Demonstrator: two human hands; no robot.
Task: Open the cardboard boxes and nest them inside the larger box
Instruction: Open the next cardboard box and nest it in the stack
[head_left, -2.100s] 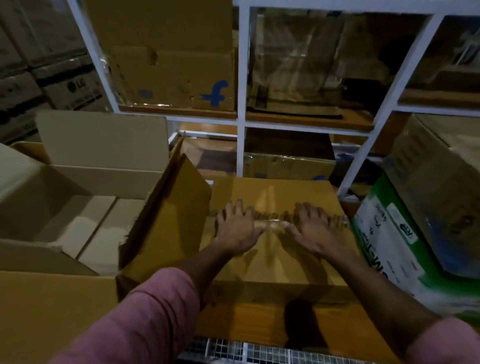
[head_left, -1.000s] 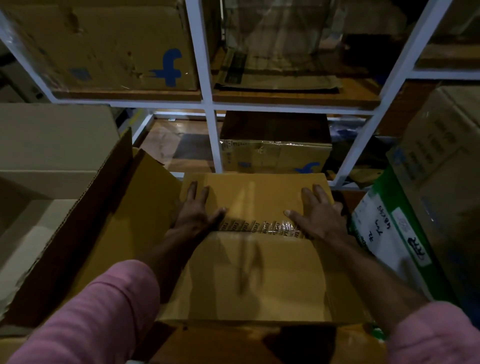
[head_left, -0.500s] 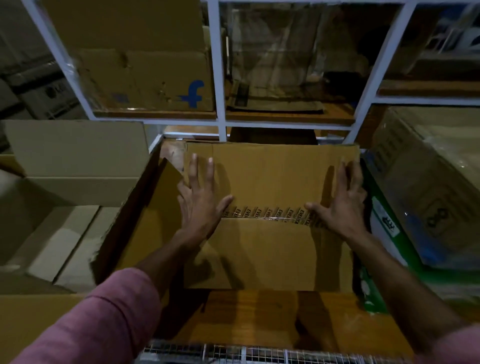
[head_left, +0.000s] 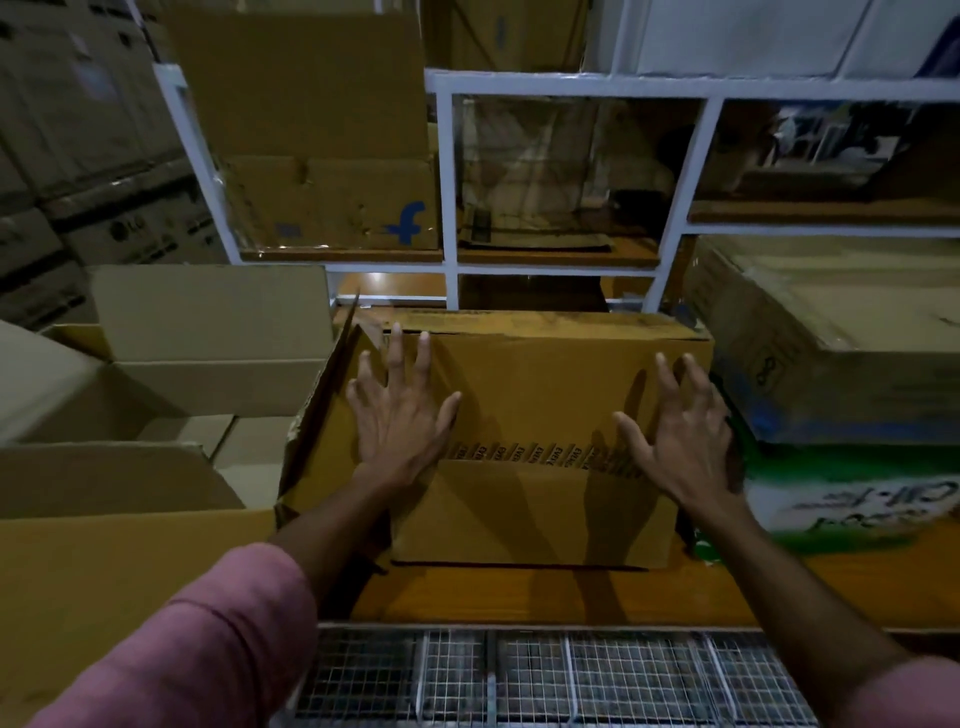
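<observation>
Pressing both hands flat with fingers spread wide, left hand (head_left: 400, 415) and right hand (head_left: 680, 441), I hold nothing; they rest on the taped brown box (head_left: 535, 415) at frame centre on the wooden shelf (head_left: 493, 592). Its tape seam (head_left: 530, 454) looks intact, so I judge opening not yet done. The larger open box (head_left: 171, 374) waits at centre left; nesting remains.
</observation>
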